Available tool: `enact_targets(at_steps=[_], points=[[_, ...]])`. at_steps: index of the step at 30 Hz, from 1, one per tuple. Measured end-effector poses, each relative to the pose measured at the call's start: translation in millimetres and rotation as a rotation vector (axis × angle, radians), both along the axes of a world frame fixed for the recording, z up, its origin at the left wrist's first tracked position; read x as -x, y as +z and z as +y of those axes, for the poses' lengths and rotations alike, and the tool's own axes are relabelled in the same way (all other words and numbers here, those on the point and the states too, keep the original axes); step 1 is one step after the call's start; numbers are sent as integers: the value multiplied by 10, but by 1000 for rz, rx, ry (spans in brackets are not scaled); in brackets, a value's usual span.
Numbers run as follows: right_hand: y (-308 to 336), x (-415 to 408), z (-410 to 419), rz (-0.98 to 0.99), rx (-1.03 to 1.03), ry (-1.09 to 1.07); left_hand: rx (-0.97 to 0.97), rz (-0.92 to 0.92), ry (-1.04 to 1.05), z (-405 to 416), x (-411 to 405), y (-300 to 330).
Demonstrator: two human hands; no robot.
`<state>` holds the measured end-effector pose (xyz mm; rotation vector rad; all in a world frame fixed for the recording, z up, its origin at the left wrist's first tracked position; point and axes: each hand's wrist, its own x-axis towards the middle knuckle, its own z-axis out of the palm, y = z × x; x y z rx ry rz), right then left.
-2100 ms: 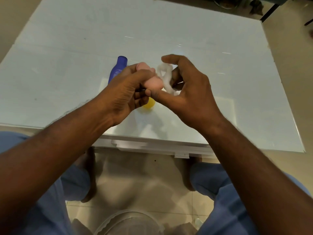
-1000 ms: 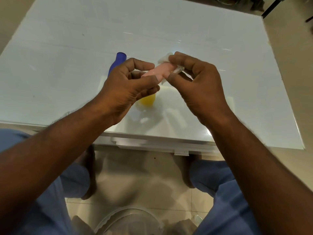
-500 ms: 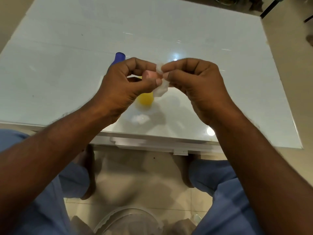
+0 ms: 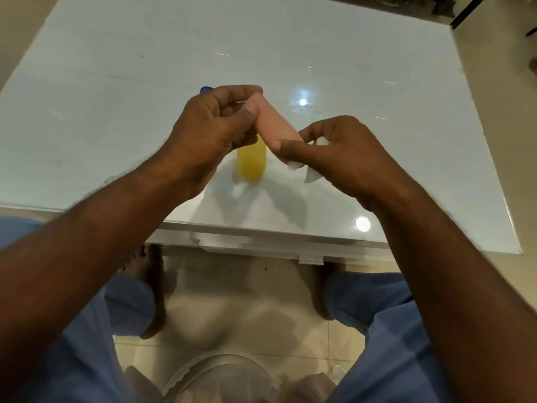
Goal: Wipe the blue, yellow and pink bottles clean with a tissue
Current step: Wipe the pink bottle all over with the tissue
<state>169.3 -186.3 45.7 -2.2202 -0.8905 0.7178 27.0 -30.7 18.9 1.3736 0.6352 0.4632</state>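
Step in hand: wiping the pink bottle (image 4: 277,125). It's held in the air over the table (image 4: 116,82), above its near edge, tilted, upper end toward the left. Left hand (image 4: 213,132) grips that upper end, thumb and fingers curled round it. Right hand (image 4: 338,154) pinches the tissue (image 4: 293,165) against the bottle's lower end, fingers curled. Yellow bottle (image 4: 251,161) stands upright on the table near the near edge, right under the hands. Blue bottle (image 4: 206,89) mostly hidden behind the left hand, only the cap shows. My read: next, drag the tissue along the pink body while the left hand turns it, then swap bottles. Can't tell which are already clean.
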Motion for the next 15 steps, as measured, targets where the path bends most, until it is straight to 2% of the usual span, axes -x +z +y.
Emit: enact_targets(at_steps=[2,4,6,9,11,15], points=[[-37,-43,3,-84,91,-23,-71,114,-8,0,9,-25],[-96,-69,1,-263,259,-20,-219,231,-48,-8,41,-60],[-151,-87,4,-375,414,-29,-558,335,-115,-17,90,-88],[-215,-89,30,-385,534,-5,-1013,479,-289,-43,136,-145],[-227,-79,52,-415,537,9,-1117,552,-366,-55,138,-183],[-180,-60,39,-440,515,50,-1128,586,-384,-46,134,-190]])
